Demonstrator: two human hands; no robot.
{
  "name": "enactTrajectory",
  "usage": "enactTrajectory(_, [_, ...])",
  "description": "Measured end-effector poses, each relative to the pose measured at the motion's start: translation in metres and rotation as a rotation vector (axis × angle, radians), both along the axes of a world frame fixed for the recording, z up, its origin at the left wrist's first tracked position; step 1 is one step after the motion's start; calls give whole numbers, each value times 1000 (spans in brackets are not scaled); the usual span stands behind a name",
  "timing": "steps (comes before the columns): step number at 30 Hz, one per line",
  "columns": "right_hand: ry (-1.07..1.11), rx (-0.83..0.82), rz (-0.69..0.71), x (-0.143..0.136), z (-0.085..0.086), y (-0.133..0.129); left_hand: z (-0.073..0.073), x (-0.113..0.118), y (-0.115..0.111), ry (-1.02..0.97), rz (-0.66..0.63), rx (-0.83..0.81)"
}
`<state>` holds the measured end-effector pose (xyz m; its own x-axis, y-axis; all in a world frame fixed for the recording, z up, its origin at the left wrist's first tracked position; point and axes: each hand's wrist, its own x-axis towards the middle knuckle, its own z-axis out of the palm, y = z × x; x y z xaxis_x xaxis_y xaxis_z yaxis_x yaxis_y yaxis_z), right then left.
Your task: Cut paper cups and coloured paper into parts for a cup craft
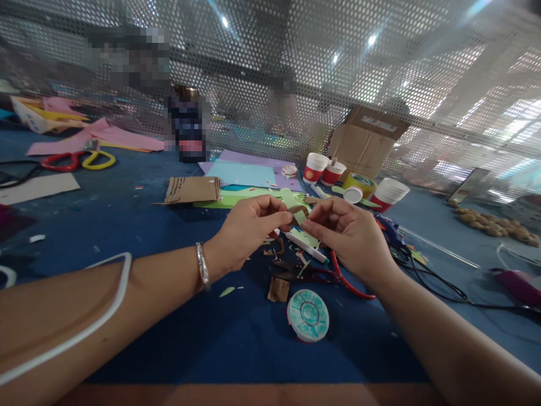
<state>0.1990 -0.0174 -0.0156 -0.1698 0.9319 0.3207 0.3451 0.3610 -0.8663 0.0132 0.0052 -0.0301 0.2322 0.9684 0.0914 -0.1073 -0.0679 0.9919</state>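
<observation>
Perforated metal screen [245, 34], grey, round-holed, backing the full width; before it, a table [169, 349], flat, dark blue top.

Far left: pink paper [127, 137], thin, in angular offcuts; scissors with one red and one yellow loop [99, 160]; pale card [46, 188], stiff, flat.

Left of centre: cardboard [192, 190], brown, corrugated edge showing; blue paper [240, 172], smooth, over purple paper [236, 157].

Centre: left hand [245, 228], silver bracelet [203, 266] at the wrist, thumb and forefinger pinching a strip [300, 217]. Strip: small, pale green and brown, held above the scraps between both hands; long axis apparently crosswise, from one hand's fingertips to the other's; ends covered by fingers, so which way it points cannot be told. Below: dark-bladed scissors with red handles, partly hidden; cardboard square [278, 289], rough; disc [308, 314], round, white with turquoise segments, lying nearest the front edge; marker [307, 247], white, slim, slanting down to the right.

Right of centre: right hand [350, 234], thumb and forefinger closed on the strip's other side; behind it, paper cups [315, 167], red and white; cardboard box [359, 144], upright; cup stack [389, 193], tilted.

Far right: black cable [443, 287], looped; brown nut-like lumps [496, 224], rounded, rough.
</observation>
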Motion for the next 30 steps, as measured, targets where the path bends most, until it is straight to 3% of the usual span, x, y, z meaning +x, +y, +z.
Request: enactTrajectory(30, [3, 26, -40, 4, -1, 0, 2, -1, -2, 4, -3, 13])
